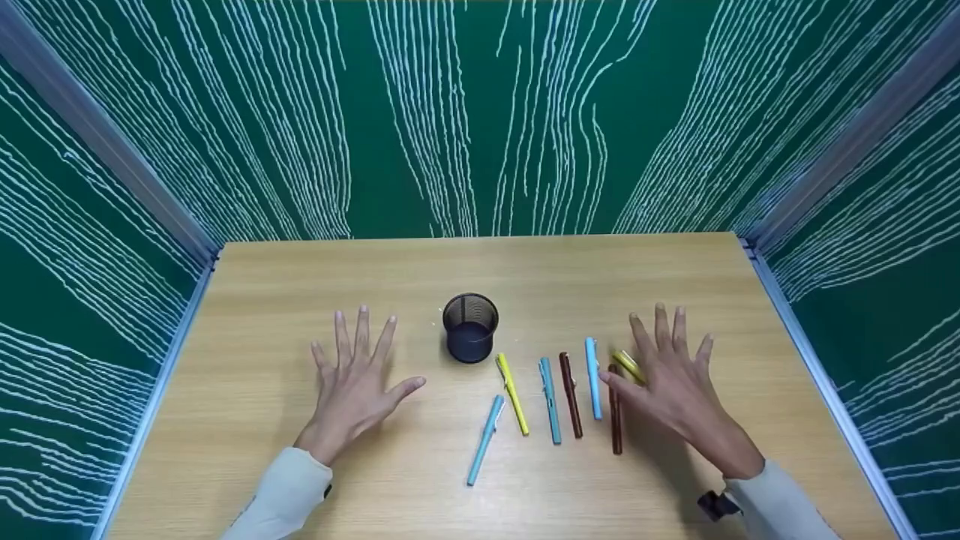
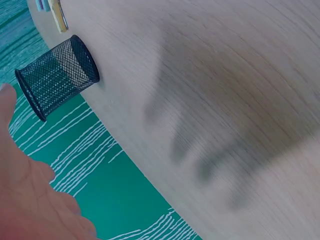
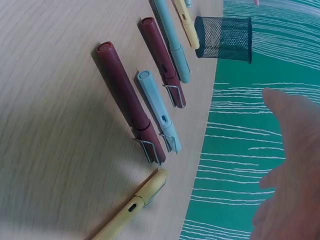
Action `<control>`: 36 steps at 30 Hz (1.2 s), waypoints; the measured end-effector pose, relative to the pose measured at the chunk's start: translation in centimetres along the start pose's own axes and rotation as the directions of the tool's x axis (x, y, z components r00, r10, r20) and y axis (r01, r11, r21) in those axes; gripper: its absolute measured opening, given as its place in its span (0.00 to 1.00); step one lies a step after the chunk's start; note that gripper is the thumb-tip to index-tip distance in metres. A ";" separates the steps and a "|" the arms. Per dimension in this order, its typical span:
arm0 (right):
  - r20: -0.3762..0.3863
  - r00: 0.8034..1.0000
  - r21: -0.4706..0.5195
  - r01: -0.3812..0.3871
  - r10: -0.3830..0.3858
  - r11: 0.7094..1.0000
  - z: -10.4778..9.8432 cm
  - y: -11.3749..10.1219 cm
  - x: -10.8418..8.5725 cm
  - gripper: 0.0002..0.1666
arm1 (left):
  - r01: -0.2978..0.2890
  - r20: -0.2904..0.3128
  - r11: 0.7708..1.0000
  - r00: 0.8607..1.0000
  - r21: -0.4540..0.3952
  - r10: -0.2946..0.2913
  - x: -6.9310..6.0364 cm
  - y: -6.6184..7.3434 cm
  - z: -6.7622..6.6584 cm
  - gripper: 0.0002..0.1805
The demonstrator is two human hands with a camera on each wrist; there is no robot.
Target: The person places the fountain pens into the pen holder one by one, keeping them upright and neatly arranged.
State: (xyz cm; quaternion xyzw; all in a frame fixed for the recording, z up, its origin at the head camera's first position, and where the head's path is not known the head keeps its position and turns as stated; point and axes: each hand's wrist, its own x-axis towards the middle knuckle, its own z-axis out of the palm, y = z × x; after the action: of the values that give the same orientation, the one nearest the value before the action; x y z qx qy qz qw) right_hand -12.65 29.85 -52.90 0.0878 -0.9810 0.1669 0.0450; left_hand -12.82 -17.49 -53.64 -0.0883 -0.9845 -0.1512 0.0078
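My left hand [image 1: 352, 394] hovers over the table with fingers spread, left of a black mesh pen cup [image 1: 470, 330]. That cup stands upright. On the right, my right hand [image 1: 679, 382] is spread too, above a yellow pen [image 1: 628, 366] that it partly covers in the head view. Near its thumb lie a dark red pen [image 1: 616, 420] and a light blue pen [image 1: 592, 382]. Farther left are another dark red pen [image 1: 571, 397], a blue pen [image 1: 550, 405], a yellow pen [image 1: 513, 396] and a slanted blue pen [image 1: 485, 442]. Neither hand holds anything.
The wooden table [image 1: 255, 300] carries the cup and pens. Green panels [image 1: 480, 150] with wavy white lines surround its back and sides, with metal posts [image 1: 135, 142] at the corners. A dark device [image 1: 718, 505] sits by the right wrist.
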 end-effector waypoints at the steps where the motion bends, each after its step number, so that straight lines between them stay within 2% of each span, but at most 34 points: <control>1: 0.002 1.000 0.004 -0.005 0.005 1.000 0.0 0.0 0.0 0.62 | 0.003 0.005 1.000 1.000 -0.003 -0.003 0.0 0.0 0.0 0.61; 6: -0.005 1.000 0.050 -0.015 0.015 0.999 -0.1 0.2 -0.2 0.58 | 0.000 0.002 1.000 1.000 -0.021 0.000 0.2 0.2 0.1 0.61; 11: -0.085 0.996 0.106 0.018 -0.009 0.994 0.0 0.6 -0.2 0.49 | -0.039 -0.020 0.997 0.999 -0.072 0.038 0.8 0.8 0.3 0.62; 17: -0.228 0.972 0.171 0.097 -0.056 0.981 0.6 1.4 -0.5 0.39 | -0.079 -0.039 0.990 0.996 -0.118 0.075 1.5 1.7 0.6 0.64; 21: -0.281 0.957 0.180 0.130 -0.076 0.975 0.9 2.0 -0.8 0.36 | -0.104 -0.056 0.983 0.994 -0.154 0.097 2.1 2.2 1.1 0.63; 25: -0.290 0.954 0.177 0.128 -0.072 0.976 1.3 2.5 -1.0 0.34 | -0.114 -0.057 0.968 0.993 -0.221 0.104 2.5 2.7 1.4 0.63; 31: -0.263 0.964 0.183 0.078 -0.028 0.980 2.0 3.0 -1.6 0.30 | -0.124 -0.081 0.949 0.991 -0.289 0.105 3.2 3.4 2.0 0.63; 36: -0.272 0.962 0.179 0.066 -0.015 0.982 2.8 3.5 -1.8 0.29 | -0.124 -0.085 0.925 0.991 -0.360 0.099 3.7 4.2 2.5 0.64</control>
State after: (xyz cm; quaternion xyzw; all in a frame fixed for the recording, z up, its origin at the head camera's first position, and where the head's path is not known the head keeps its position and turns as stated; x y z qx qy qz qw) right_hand -11.66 32.43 -56.83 0.0880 -0.9438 0.2674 0.1732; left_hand -15.69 -12.20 -54.61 -0.1391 -0.9319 -0.3334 0.0319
